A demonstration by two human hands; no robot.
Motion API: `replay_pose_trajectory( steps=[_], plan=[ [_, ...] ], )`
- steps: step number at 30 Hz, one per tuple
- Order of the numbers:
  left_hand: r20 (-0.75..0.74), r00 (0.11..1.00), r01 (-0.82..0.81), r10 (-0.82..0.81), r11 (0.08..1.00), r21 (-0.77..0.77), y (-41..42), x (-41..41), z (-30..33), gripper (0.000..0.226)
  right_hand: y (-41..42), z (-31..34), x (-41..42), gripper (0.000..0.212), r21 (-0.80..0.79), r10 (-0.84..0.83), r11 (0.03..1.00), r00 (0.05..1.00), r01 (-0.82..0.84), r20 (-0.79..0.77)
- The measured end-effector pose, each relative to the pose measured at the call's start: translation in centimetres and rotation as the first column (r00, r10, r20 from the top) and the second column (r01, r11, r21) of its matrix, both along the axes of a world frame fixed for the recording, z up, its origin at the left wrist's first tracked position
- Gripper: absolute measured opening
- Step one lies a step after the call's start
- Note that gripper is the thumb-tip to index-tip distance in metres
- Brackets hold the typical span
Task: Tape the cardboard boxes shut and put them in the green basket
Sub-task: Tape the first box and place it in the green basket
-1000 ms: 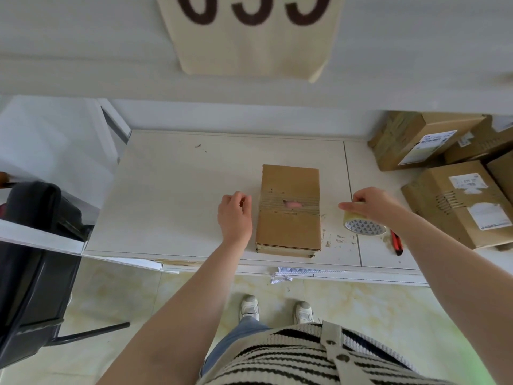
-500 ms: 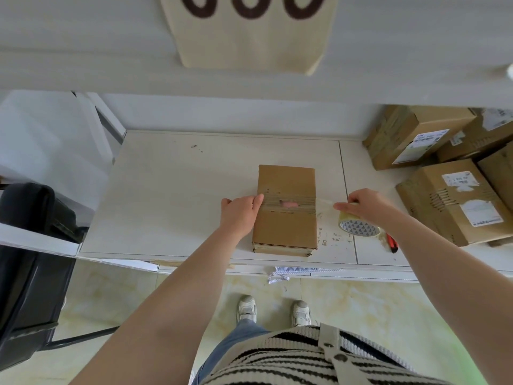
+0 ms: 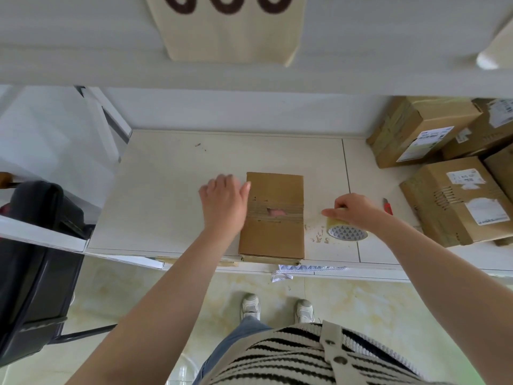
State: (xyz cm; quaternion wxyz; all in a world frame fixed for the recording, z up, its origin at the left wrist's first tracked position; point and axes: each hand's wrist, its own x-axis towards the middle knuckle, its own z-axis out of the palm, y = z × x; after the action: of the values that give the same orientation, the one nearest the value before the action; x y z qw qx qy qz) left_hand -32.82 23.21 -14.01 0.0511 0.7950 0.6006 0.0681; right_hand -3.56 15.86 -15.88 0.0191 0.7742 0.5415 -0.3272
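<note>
A flat brown cardboard box (image 3: 273, 218) lies near the front edge of the white table (image 3: 172, 195). Tape bands cross its middle, where a small tear shows something pink. My left hand (image 3: 223, 202) is at the box's left side, its thumb touching the top left edge, fingers loosely spread. Just right of the box my right hand (image 3: 354, 209) grips a roll of clear tape (image 3: 347, 230). A faint strip of tape runs from the roll toward the box. The green basket is out of sight.
A red utility knife (image 3: 388, 206) lies right of the tape roll. Several labelled cardboard boxes (image 3: 455, 198) are stacked at the table's right end. A black chair (image 3: 36, 262) stands at the left. A shelf with a numbered cloth sign (image 3: 230, 26) hangs overhead.
My left hand moved from beside the box to its left side, then slid toward the far end. My right hand with the tape roll stayed just right of the box.
</note>
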Motion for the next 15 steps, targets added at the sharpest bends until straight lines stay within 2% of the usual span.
replay_pose_trajectory(
  steps=[2,3,4,6,8,11,13,15],
  plan=[
    [0.165,0.981,0.085,-0.097,0.994,0.074,-0.1,3.1,0.9,0.065,-0.2,-0.1,0.2,0.045,-0.006,0.004,1.0,1.0,-0.004,0.0],
    [0.187,0.97,0.142,-0.157,0.986,0.089,-0.4,4.6,1.1,0.067,-0.3,-0.1,0.2,0.043,-0.003,0.008,1.0,1.0,-0.008,0.005],
    [0.158,0.965,0.199,-0.211,0.976,0.087,-0.8,5.9,0.8,0.068,-0.3,-0.1,0.1,0.041,-0.001,0.012,1.0,1.0,-0.012,0.008],
    [-0.003,0.963,0.268,-0.268,0.963,-0.003,-2.1,7.0,-1.1,0.067,-0.3,-0.2,0.1,0.041,0.0,0.018,1.0,1.0,-0.018,0.011],
    [-0.126,0.954,0.258,-0.272,0.959,-0.117,-2.7,6.5,-3.1,0.069,-0.4,-0.1,0.1,0.042,-0.006,0.02,1.0,1.0,-0.02,0.021],
    [-0.09,0.958,0.262,-0.272,0.959,-0.11,-1.9,6.5,-3.2,0.071,-0.4,-0.2,0.2,0.042,0.006,0.02,1.0,0.999,-0.021,0.025],
    [-0.029,0.964,0.263,-0.263,0.965,-0.009,-1.8,7.0,-2.7,0.071,-0.4,-0.1,0.1,0.042,0.01,0.022,1.0,0.999,-0.023,0.027],
    [-0.053,0.956,0.286,-0.288,0.957,-0.043,-2.0,7.0,-2.9,0.069,-0.4,-0.1,0.0,0.041,0.004,0.034,0.999,0.999,-0.034,0.029]
  ],
)
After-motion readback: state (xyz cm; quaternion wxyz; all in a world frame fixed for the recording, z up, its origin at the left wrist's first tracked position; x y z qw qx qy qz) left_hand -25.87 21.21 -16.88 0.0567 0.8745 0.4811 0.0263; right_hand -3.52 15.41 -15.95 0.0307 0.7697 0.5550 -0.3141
